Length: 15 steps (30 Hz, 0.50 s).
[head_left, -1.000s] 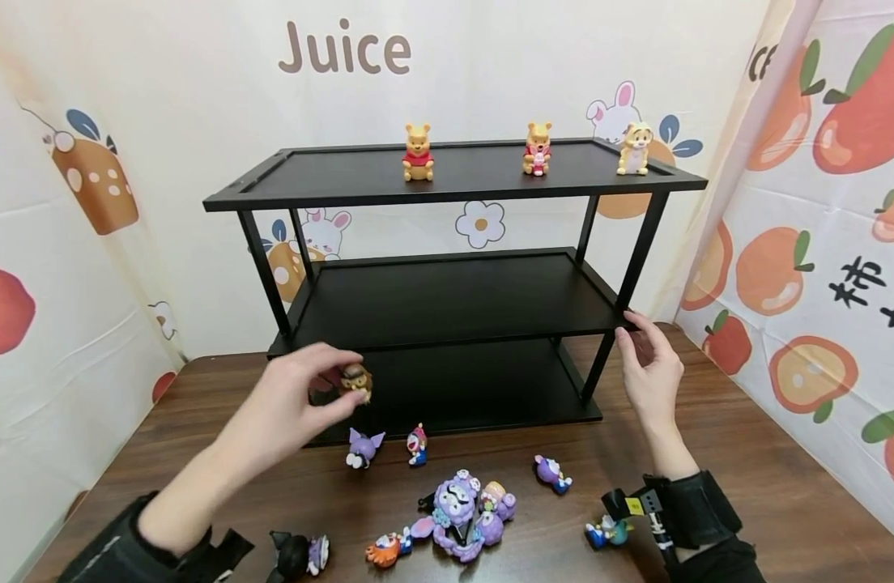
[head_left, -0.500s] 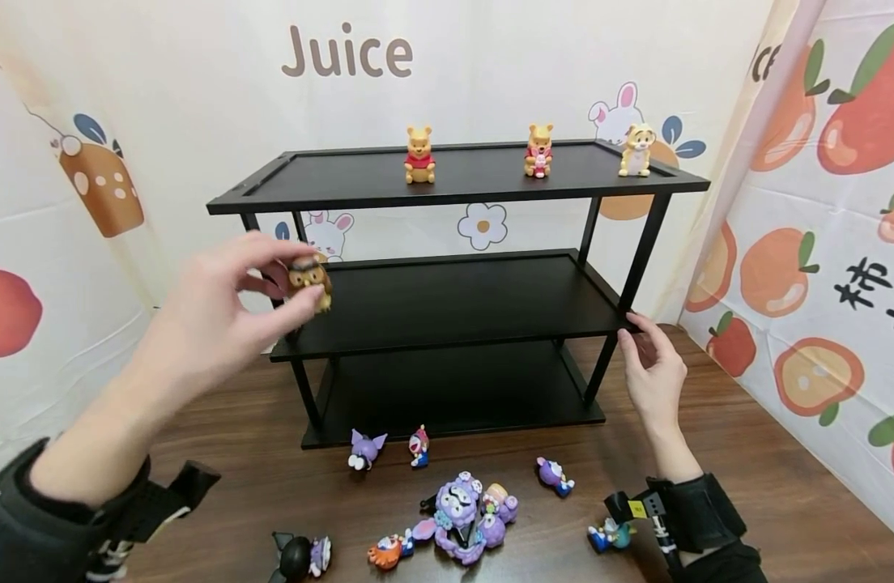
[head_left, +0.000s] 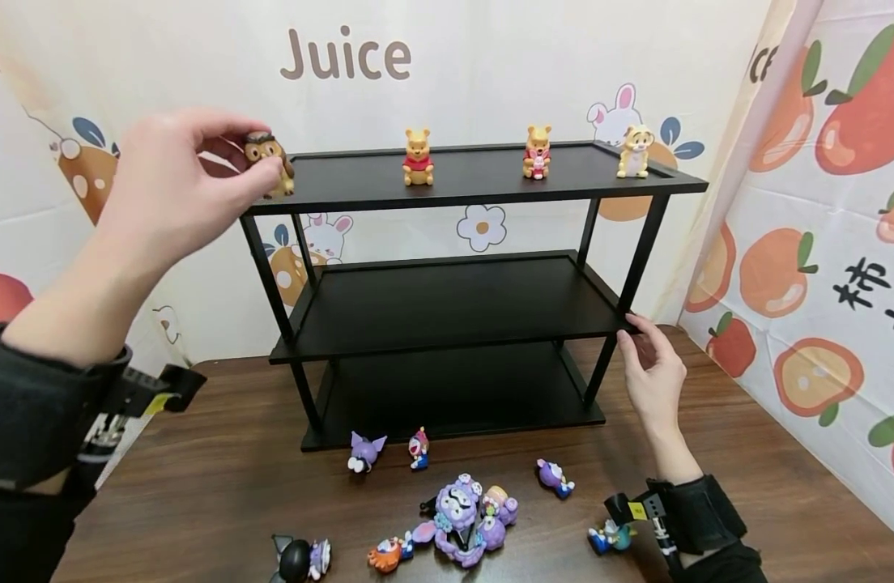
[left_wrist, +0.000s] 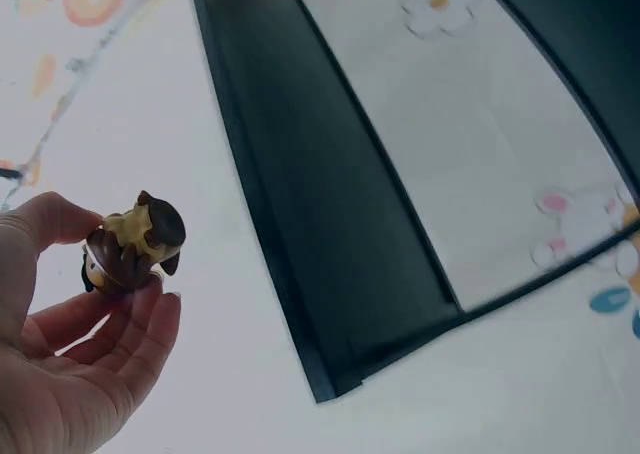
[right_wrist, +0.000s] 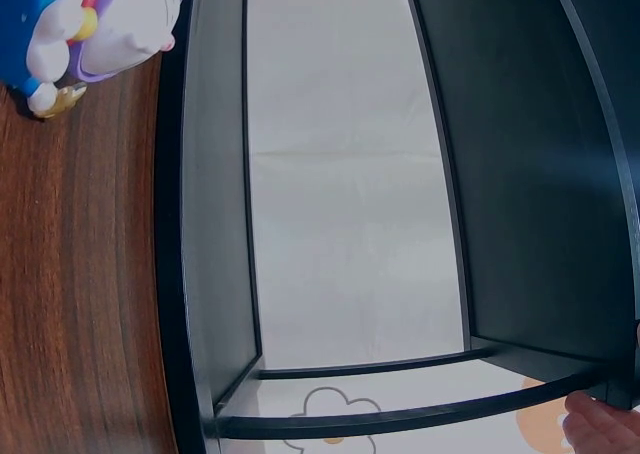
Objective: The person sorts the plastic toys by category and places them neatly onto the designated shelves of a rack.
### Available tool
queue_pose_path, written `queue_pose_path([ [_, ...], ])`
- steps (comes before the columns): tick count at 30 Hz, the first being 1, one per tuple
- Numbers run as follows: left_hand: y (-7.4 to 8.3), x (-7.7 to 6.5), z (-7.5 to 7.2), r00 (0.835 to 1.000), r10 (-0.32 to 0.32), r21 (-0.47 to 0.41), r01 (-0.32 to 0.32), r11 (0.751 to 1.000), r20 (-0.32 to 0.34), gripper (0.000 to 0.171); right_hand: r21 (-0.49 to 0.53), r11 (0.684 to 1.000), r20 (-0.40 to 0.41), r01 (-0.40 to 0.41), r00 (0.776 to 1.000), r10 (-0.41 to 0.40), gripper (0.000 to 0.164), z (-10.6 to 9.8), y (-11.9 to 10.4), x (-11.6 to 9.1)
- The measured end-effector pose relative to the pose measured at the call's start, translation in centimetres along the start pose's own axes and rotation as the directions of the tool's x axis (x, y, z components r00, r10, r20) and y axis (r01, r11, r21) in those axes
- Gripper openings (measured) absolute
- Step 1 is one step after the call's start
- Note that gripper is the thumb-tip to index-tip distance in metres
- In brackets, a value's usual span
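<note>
My left hand (head_left: 177,178) pinches a small brown owl figurine (head_left: 270,162) between thumb and fingers at the left end of the top shelf (head_left: 345,180). In the left wrist view the owl's dark underside (left_wrist: 167,222) shows, with the shelf edge to its right. My right hand (head_left: 653,368) holds the right front corner of the middle shelf (head_left: 447,300), beside the post. On the top shelf sit a red-shirted bear (head_left: 418,159), a bear with a small pink figure (head_left: 538,154) and a pale yellow figurine (head_left: 633,152).
Several figurines lie on the wooden table (head_left: 199,486) before the rack: a purple-eared one (head_left: 363,452), a red-hatted one (head_left: 419,449), a large purple cluster (head_left: 457,518), an orange-haired one (head_left: 390,552) and a black-headed one (head_left: 298,559). The bottom shelf (head_left: 447,397) sits low behind them.
My left hand has carried the owl figurine up from in front of the bottom shelf, first leftward past the middle shelf, then to the top shelf's left end. My right hand stays put.
</note>
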<state>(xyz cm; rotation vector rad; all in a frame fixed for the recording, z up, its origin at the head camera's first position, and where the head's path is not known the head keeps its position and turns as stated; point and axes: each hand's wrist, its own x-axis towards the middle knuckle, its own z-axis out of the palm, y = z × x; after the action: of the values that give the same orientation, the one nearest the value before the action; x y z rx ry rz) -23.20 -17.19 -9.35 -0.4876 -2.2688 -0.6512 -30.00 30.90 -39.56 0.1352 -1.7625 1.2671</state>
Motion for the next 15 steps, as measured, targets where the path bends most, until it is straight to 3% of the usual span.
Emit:
queue_pose_path([
  [1, -0.3, 0.4, 0.1, 1.0, -0.001, 0.008, 0.001, 1.0, 0.002, 0.035, 0.011, 1.0, -0.01, 0.029, 1.0, -0.029, 0.03, 0.0, 1.5, 0.1],
  [3, -0.5, 1.0, 0.2, 1.0, -0.006, 0.018, 0.006, 1.0, 0.008, 0.036, 0.023, 0.999, -0.01, 0.033, 0.999, -0.033, 0.03, 0.1, 0.7, -0.1],
  [5, 0.0, 1.2, 0.4, 1.0, -0.012, 0.032, 0.012, 0.999, 0.006, 0.036, -0.037, 0.999, 0.004, 0.021, 1.0, -0.021, 0.029, 0.0, -2.5, -0.3],
  [7, 0.5, 1.4, 0.6, 1.0, -0.012, 0.04, 0.012, 0.999, 0.002, 0.035, -0.027, 1.0, 0.008, -0.01, 1.0, 0.011, 0.028, 0.0, -6.0, -0.5],
  [8, 0.7, 1.4, 0.7, 1.0, -0.017, 0.037, 0.017, 0.999, 0.005, 0.035, -0.027, 0.999, 0.014, -0.025, 1.0, 0.025, 0.027, 0.0, -6.7, -0.6],
  [10, 0.8, 1.6, 1.0, 1.0, -0.029, 0.032, 0.028, 0.999, 0.01, 0.034, 0.002, 1.0, 0.004, 0.0, 1.0, 0.0, 0.027, 0.0, -4.6, -0.5],
  [13, 0.2, 2.0, 1.5, 0.998, -0.058, 0.019, 0.057, 0.998, 0.03, 0.035, 0.123, 0.992, 0.005, 0.014, 1.0, -0.014, 0.027, 0.0, -1.1, -0.2],
  [15, -0.1, 2.2, 1.8, 0.996, -0.073, 0.015, 0.072, 0.997, 0.045, 0.036, 0.163, 0.987, 0.006, 0.016, 1.0, -0.017, 0.029, 0.0, 0.0, -0.1],
])
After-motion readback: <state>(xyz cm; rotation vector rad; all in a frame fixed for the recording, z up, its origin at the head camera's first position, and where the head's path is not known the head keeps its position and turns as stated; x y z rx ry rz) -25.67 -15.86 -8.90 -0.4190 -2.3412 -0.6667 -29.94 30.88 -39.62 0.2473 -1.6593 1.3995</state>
